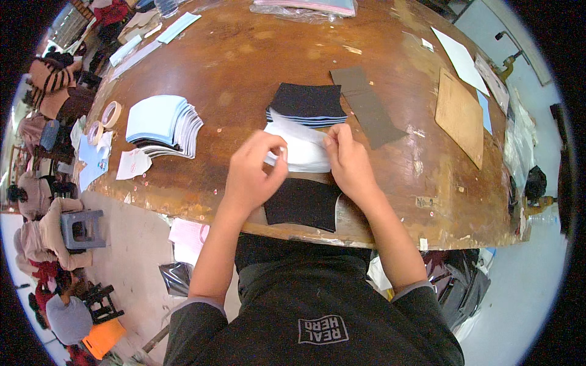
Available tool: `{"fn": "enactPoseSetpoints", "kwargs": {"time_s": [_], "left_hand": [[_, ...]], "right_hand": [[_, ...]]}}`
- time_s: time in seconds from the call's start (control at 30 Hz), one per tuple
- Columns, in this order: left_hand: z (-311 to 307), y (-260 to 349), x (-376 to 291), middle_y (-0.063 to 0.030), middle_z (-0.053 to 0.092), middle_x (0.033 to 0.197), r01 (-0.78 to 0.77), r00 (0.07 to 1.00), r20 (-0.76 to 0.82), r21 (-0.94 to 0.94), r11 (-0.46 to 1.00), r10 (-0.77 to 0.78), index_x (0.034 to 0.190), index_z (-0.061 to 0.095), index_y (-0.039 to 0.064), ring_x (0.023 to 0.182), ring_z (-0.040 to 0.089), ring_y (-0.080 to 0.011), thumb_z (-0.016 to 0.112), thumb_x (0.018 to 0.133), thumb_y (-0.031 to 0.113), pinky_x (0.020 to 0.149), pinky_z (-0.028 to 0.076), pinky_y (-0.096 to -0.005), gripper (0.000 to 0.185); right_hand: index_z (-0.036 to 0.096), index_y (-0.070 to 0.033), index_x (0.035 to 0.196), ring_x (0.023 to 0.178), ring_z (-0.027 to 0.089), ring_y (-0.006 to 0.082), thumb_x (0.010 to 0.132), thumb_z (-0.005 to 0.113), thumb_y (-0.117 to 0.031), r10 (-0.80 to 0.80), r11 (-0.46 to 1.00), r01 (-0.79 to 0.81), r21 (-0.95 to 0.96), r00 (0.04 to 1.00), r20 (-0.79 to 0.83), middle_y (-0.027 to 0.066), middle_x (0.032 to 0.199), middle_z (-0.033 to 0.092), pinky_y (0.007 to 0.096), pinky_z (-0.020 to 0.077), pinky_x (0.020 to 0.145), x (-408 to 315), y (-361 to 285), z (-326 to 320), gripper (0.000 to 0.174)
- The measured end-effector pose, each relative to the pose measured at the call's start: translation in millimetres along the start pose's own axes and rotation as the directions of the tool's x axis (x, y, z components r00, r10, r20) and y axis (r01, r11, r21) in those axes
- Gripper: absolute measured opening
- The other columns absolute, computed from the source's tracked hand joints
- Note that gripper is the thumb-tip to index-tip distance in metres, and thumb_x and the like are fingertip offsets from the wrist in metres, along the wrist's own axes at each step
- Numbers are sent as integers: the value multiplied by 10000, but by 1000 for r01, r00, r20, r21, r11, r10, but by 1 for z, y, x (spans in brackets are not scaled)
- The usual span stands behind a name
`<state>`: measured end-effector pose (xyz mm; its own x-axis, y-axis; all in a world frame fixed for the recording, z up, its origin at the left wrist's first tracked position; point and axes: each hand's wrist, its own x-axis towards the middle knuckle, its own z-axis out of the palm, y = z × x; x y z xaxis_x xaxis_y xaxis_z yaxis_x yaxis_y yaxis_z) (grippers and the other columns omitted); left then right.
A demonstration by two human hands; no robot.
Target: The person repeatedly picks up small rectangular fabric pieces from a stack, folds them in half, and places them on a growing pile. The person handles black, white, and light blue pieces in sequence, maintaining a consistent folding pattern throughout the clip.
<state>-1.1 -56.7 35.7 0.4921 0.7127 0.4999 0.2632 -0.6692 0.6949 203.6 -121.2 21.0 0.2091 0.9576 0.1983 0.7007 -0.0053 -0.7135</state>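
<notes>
A thin white sheet [300, 148], of cloth or paper, lies between my hands on the table. My right hand [350, 155] pinches its right edge between thumb and forefinger. At the left edge, my left hand [257, 169] is blurred, its thumb and forefinger curled towards each other; whether it grips the sheet is unclear. One flap of the sheet lifts towards a stack of black fabric pieces [306, 100] with blue and white layers showing at its near side. Closer to me, a black fabric piece [301, 205] lies flat near the table's front edge.
Light blue and white fabric pieces [158, 121] form a fanned stack at left, beside rolls of tape [111, 114]. Dark flat pieces [373, 110] lie right of the black stack. Farther right are a tan board [459, 118] and a white sheet of card [460, 59].
</notes>
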Motion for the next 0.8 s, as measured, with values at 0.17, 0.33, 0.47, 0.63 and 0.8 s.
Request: {"fn": "enactPoseSetpoints", "kwargs": {"time_s": [0.17,0.33,0.47,0.63,0.8], "left_hand": [[14,-13,0,-148,705,1044,-126,948,312,177,976,66,989,662,32,970,674,-334,661,914,159,904,493,-437,148],[12,3,5,-157,693,1152,-25,963,269,187,982,-27,1143,659,23,1093,657,-306,594,984,277,945,492,-421,306],[18,0,-9,-170,547,1434,428,898,279,-737,523,-342,1471,412,-13,1310,550,-286,315,947,802,1105,411,-422,974],[0,29,-27,-163,546,1416,614,776,544,-767,187,-319,1529,353,4,1283,565,-283,640,863,673,1092,445,-414,987],[-7,20,-58,-79,636,1210,510,802,275,-778,368,-530,1455,459,20,1067,639,-151,767,873,63,840,540,-283,660]], "right_hand": [[548,-24,1061,846,710,339,1016,579,-165,92,983,-41,177,953,-290,190,921,699,428,540,738,13,1,-22,151],[644,2,1060,839,614,102,984,650,-133,51,902,62,426,967,-248,34,904,688,285,507,750,5,-21,-54,155],[685,-6,1067,864,589,68,989,662,-134,31,779,-92,620,994,108,-6,947,673,241,486,775,-20,-48,-60,152],[687,-8,1069,865,564,40,993,672,-159,-44,501,-216,838,961,274,-29,945,659,225,468,769,-25,-46,-56,170],[689,-19,1066,735,552,48,982,680,-169,227,714,-418,561,897,379,-37,822,638,231,444,647,-51,-35,-47,172]]}}
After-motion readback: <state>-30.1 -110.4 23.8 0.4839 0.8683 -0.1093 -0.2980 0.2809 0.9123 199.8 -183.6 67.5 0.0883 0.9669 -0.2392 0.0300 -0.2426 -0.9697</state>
